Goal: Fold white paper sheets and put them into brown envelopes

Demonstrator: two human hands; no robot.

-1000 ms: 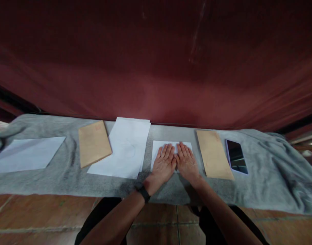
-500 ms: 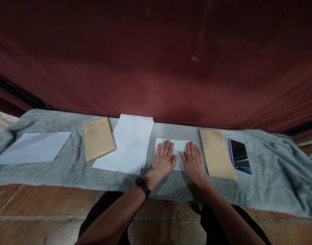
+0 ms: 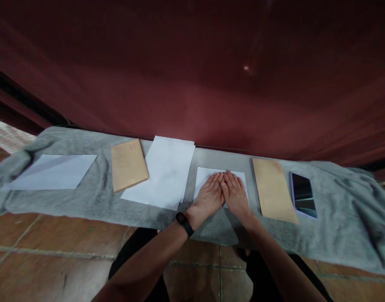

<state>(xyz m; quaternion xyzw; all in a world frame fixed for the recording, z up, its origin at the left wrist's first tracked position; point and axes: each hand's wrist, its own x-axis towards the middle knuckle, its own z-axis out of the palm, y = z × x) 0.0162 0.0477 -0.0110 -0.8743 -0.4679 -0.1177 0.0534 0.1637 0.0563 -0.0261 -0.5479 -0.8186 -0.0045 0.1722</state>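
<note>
A small white sheet of paper [image 3: 205,174], perhaps folded, lies flat on the grey cloth [image 3: 94,209]. My left hand [image 3: 210,195] rests palm down on it, fingers stretched out. Beside it my right hand [image 3: 235,193] also lies flat, its thumb side touching the fingers of the left. Together they cover the middle of the sheet. Neither hand grips anything. To the right of the hands is a brown envelope [image 3: 274,191]; to the left are larger white sheets [image 3: 165,172], overlapping, with faint marks on the top one.
A second brown envelope [image 3: 128,165] overlaps the large sheets' left edge. Another white sheet [image 3: 53,172] lies at the far left. A phone [image 3: 303,195] with a purple edge lies at the right. Behind the cloth rises a dark red surface [image 3: 186,105]; floor tiles [image 3: 69,239] show in front.
My hands have come together over the middle of the small sheet; before, they lay apart near its two sides. The whole view has shifted slightly.
</note>
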